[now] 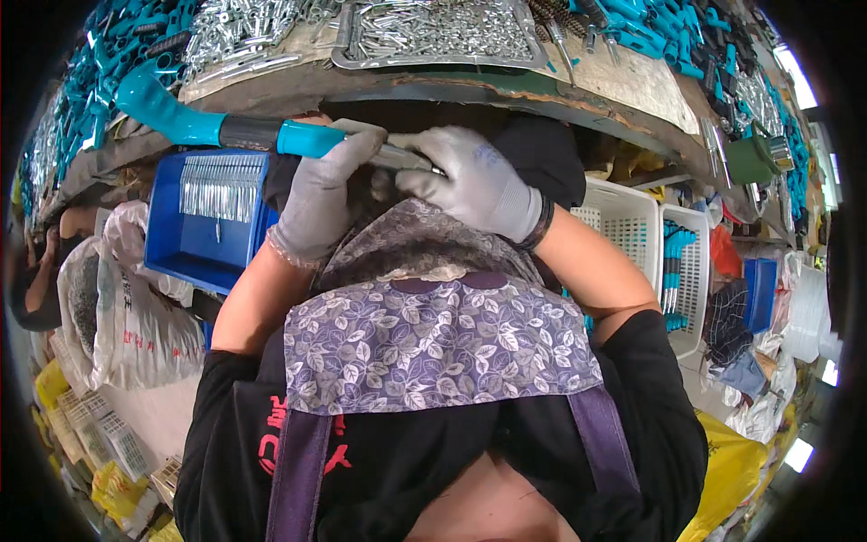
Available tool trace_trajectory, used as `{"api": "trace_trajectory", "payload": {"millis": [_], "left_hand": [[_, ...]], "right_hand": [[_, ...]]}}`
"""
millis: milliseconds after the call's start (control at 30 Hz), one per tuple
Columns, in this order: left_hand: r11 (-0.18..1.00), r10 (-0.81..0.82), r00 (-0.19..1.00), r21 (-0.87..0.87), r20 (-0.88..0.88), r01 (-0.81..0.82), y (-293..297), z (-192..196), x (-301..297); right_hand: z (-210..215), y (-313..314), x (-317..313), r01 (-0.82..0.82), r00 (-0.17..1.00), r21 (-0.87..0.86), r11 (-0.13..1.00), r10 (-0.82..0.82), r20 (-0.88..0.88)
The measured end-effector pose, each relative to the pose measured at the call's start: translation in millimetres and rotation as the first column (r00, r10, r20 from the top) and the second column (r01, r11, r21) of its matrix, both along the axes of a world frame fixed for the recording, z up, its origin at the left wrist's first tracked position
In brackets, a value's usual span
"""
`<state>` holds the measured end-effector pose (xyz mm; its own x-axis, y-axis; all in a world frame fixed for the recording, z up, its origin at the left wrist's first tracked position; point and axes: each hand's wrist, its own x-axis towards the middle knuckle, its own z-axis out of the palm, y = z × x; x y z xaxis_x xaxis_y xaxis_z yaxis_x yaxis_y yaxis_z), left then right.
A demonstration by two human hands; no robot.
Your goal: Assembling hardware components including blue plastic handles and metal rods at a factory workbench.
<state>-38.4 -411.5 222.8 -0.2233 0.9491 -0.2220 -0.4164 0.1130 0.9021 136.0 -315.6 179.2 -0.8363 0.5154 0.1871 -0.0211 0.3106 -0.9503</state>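
Observation:
A teal plastic tool handle (194,126) with a hooked end and a black band lies across in front of me, above my lap. My left hand (323,194), in a pale grey work glove, is closed round its right end. From there a metal shaft (394,157) runs to the right. My right hand (479,185), gloved the same way, has its fingers closed on the shaft's far end. Those fingers partly hide the tip, so I cannot make out its shape. Both hands hover over a patterned apron (433,343).
Ahead on the worn bench, a metal tray (442,61) holds small metal parts, with teal handles (144,36) piled at the left. A blue bin (194,248) with metal rods stands left. White crates (632,212) stand right; a green container (751,163) sits at the bench's right edge.

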Motion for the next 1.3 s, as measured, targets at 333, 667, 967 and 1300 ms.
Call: {"api": "trace_trajectory", "payload": {"millis": [333, 667, 967, 1300], "left_hand": [[0.933, -0.256, 0.959, 0.229, -0.119, 0.277, 13.5, -13.0, -14.0], [0.694, -0.381, 0.665, 0.277, -0.643, 0.665, 49.0, 7.1, -26.4], [0.938, 0.166, 0.955, 0.258, 0.245, -0.229, 64.9, 26.6, 18.5], [0.942, 0.262, 0.926, 0.138, 0.273, -0.307, 81.8, 52.1, 4.3]], "right_hand": [[15.4, -14.3, 1.4, -0.204, 0.979, -0.771, 0.603, 0.133, -0.155], [-6.3, 16.4, -8.2, 0.078, 0.988, 0.132, 0.988, -0.094, 0.119], [20.3, 19.2, -53.9, 0.4, 0.746, 0.674, 0.621, -0.647, 0.154], [50.3, 20.1, -61.2, 0.337, 0.747, 0.567, 0.752, -0.579, 0.325]]}}
